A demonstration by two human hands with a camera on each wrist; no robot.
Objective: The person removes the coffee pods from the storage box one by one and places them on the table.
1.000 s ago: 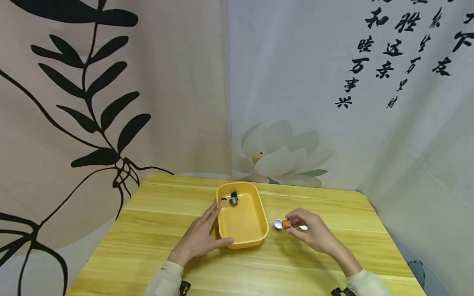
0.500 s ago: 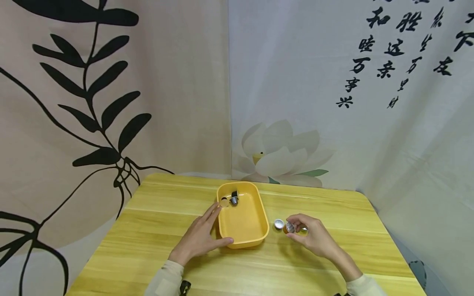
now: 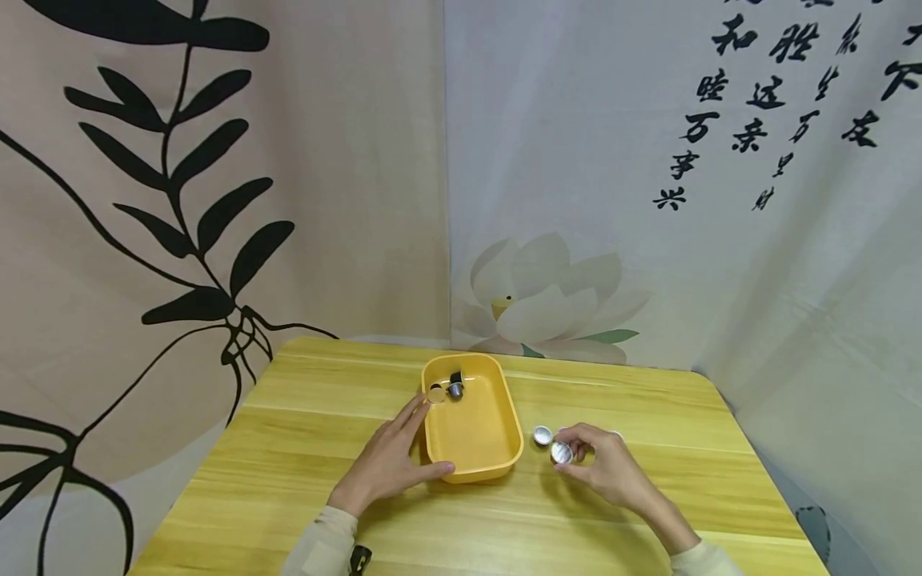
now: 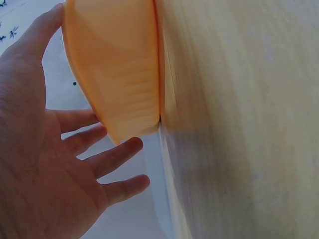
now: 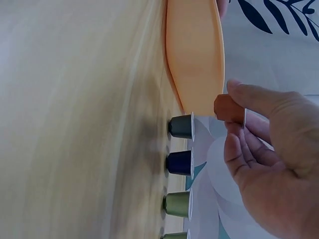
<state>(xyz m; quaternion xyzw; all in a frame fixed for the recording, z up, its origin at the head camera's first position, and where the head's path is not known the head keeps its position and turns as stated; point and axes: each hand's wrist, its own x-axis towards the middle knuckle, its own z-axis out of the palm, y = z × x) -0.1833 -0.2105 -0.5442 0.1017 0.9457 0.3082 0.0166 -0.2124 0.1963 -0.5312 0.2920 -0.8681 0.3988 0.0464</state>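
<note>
My right hand (image 3: 611, 466) pinches a copper-orange coffee capsule (image 5: 229, 108) between thumb and fingers, raised above the table. In the head view the capsule's silver lid (image 3: 561, 454) faces up toward the camera. My left hand (image 3: 389, 462) rests against the left side of a yellow plastic tray (image 3: 471, 444), its thumb at the near rim and its fingers spread along the side. Two capsules lie near the tray's far left corner: a dark grey one (image 3: 455, 389) and one with a gold-coloured lid (image 3: 435, 394).
Right of the tray, several capsules stand lid up in a row on the wooden table (image 3: 302, 416). The right wrist view shows a grey capsule (image 5: 181, 126), a navy one (image 5: 180, 163), a green one (image 5: 177, 204) and part of another green one (image 5: 176, 236).
The orange capsule has turned in my right fingers, from lying sideways to lid up, and my right hand has shifted slightly nearer. My left hand and the tray stay put.
</note>
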